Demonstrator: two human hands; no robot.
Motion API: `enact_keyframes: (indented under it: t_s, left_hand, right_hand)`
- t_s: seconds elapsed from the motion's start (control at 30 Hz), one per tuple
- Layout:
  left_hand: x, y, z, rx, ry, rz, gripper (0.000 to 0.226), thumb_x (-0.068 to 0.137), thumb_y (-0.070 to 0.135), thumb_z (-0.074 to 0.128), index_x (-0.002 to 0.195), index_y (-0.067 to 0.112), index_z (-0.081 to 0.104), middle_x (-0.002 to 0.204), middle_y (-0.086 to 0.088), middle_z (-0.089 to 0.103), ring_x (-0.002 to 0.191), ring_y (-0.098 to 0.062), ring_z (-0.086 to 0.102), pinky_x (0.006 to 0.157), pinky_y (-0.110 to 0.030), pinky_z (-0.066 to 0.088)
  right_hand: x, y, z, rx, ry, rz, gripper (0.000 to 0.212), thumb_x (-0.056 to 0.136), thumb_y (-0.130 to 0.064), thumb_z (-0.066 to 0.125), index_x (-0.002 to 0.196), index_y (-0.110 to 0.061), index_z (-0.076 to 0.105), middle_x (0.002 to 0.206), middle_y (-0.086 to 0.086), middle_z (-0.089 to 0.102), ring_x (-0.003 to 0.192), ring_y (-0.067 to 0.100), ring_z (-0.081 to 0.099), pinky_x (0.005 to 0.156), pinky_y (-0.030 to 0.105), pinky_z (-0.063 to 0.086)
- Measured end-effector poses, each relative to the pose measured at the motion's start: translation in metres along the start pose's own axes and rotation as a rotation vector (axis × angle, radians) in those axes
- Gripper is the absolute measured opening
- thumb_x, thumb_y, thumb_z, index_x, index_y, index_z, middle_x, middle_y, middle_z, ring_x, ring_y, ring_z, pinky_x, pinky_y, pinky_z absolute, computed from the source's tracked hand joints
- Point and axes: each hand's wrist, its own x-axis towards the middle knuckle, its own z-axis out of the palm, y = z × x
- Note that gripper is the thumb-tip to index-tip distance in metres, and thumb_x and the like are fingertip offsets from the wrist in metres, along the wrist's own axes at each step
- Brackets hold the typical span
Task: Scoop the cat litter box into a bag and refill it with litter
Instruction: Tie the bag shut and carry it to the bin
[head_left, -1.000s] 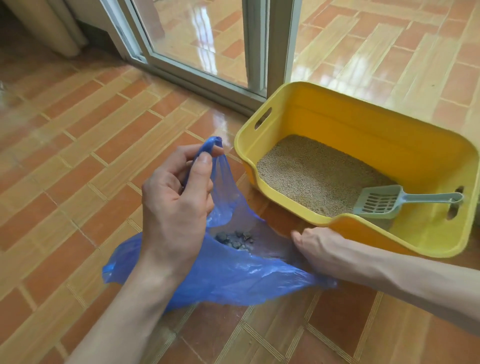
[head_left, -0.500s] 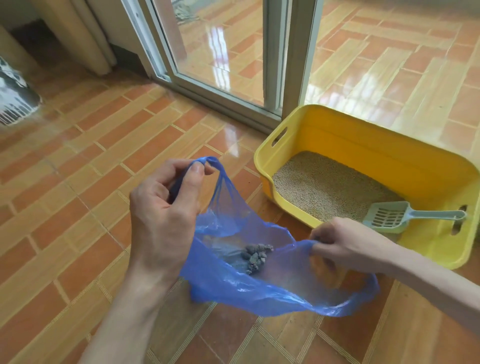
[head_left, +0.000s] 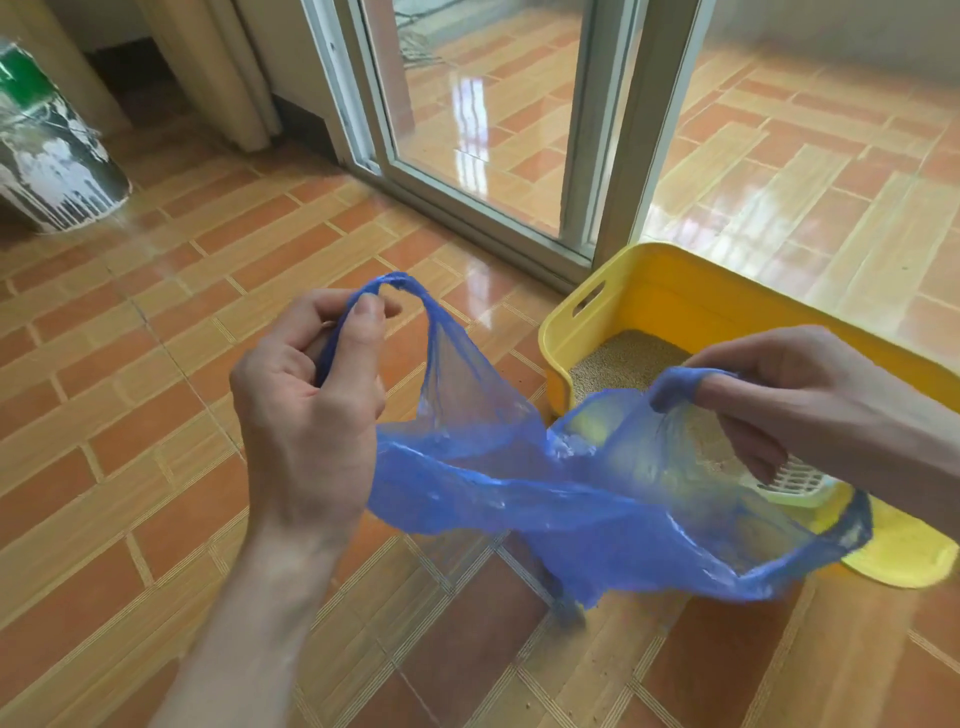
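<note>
The tiled floor (head_left: 156, 415) carries a yellow box (head_left: 675, 306) of litter (head_left: 628, 358) by the glass door (head_left: 483, 114). In front hangs the blue bag (head_left: 571, 499), left hand (head_left: 306, 395) pinching one handle, right hand (head_left: 795, 395) hooked through the other. The scoop (head_left: 795, 480) peeks behind. No readable writing on the paint-streaked bucket (head_left: 52, 161).

A glossy floor (head_left: 156, 395) of orange and tan brick-pattern tiles fills the frame, with darker tiles toward the bottom centre and a few small grains scattered on them at lower right. At right of centre a yellow litter box (head_left: 691, 301) sits on it, holding tan litter (head_left: 628, 358), just beside the lower frame of a glass door (head_left: 483, 135) that rises from the floor at top centre. At the far left edge a paint-streaked bucket (head_left: 57, 171) stands on the tiles, well apart from the box.
</note>
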Motion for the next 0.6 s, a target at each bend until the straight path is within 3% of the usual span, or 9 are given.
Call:
enact_keyframes:
  t_s: [0.13, 0.23, 0.33, 0.4, 0.5, 0.6]
  left_hand:
    - [0.004, 0.000, -0.001, -0.074, 0.125, -0.005, 0.021, 0.104, 0.017, 0.054, 0.088, 0.017, 0.068, 0.047, 0.014, 0.037, 0.046, -0.018, 0.025, 0.045, -0.022, 0.028]
    - [0.007, -0.006, -0.001, -0.103, 0.212, -0.035, 0.023, 0.102, 0.020, 0.055, 0.084, 0.022, 0.070, 0.049, 0.011, 0.033, 0.049, -0.022, 0.031, 0.049, -0.026, 0.032]
    - [0.009, -0.017, -0.002, -0.109, 0.248, -0.073, 0.016, 0.098, 0.020, 0.060, 0.086, 0.018, 0.070, 0.052, 0.012, 0.041, 0.053, -0.017, 0.040, 0.059, -0.031, 0.038]
    - [0.010, -0.024, -0.002, -0.116, 0.250, -0.076, 0.011, 0.096, 0.021, 0.065, 0.087, 0.021, 0.070, 0.060, 0.011, 0.049, 0.060, -0.014, 0.045, 0.065, -0.030, 0.042]
    - [0.009, -0.027, 0.002, -0.139, 0.245, -0.086, 0.013, 0.097, 0.020, 0.066, 0.089, 0.027, 0.073, 0.074, 0.016, 0.061, 0.072, -0.007, 0.051, 0.075, -0.022, 0.045]
    - [0.007, -0.027, 0.005, -0.103, 0.214, -0.107, 0.020, 0.101, 0.025, 0.060, 0.086, 0.028, 0.073, 0.089, 0.017, 0.070, 0.089, -0.004, 0.061, 0.090, -0.029, 0.048]
  right_hand:
    - [0.005, -0.006, -0.013, -0.016, 0.053, -0.025, 0.025, 0.094, -0.023, 0.063, 0.074, -0.021, 0.077, 0.044, 0.002, 0.042, 0.041, 0.018, 0.039, 0.042, 0.021, 0.033]
    - [0.010, -0.007, -0.023, -0.001, 0.114, -0.019, 0.005, 0.087, -0.030, 0.071, 0.086, -0.027, 0.075, 0.049, 0.001, 0.044, 0.042, 0.018, 0.034, 0.039, 0.019, 0.029]
    - [0.013, 0.005, -0.027, 0.107, 0.159, -0.008, 0.031, 0.076, -0.029, 0.078, 0.105, -0.027, 0.072, 0.059, -0.001, 0.052, 0.049, 0.018, 0.039, 0.043, 0.019, 0.036]
    - [0.018, 0.014, -0.024, 0.345, 0.179, -0.025, 0.036, 0.077, -0.022, 0.075, 0.113, -0.024, 0.072, 0.076, 0.003, 0.057, 0.057, 0.016, 0.046, 0.048, 0.020, 0.040]
    - [0.024, 0.036, -0.017, 0.623, 0.183, -0.080, 0.039, 0.092, -0.015, 0.059, 0.129, -0.024, 0.068, 0.107, -0.004, 0.068, 0.084, 0.009, 0.065, 0.063, 0.021, 0.055]
    - [0.020, 0.044, 0.001, 0.503, 0.224, -0.178, 0.056, 0.082, -0.014, 0.059, 0.136, -0.029, 0.059, 0.137, -0.012, 0.063, 0.124, 0.004, 0.059, 0.098, 0.026, 0.053]
